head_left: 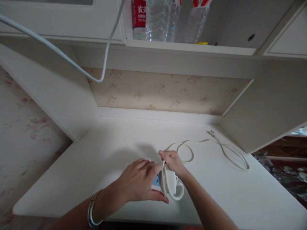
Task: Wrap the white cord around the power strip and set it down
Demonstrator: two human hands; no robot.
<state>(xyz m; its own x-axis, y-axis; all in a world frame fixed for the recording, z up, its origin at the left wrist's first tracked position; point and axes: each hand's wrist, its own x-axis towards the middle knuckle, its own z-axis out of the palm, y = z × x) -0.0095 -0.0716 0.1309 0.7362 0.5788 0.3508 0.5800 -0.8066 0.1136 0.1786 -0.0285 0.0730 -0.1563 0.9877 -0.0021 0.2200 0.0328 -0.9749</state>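
A power strip [171,180], white with a blue socket face, is held above the front part of the white desk. My left hand [141,180] wraps round its left part, with the thumb along the near side. Turns of the cream power cord [165,183] go round the strip's body. My right hand [174,163] is closed on the cord at the far side of the strip. From there the cord runs loosely over the desk to the right, where its plug [211,131] lies near the back corner.
The white desk [115,137] has side panels left and right and a floral back wall. Overhead, a shelf [192,48] holds several plastic bottles [157,20]. A white cable [72,62] hangs across the upper left. Cluttered things show beyond the right edge.
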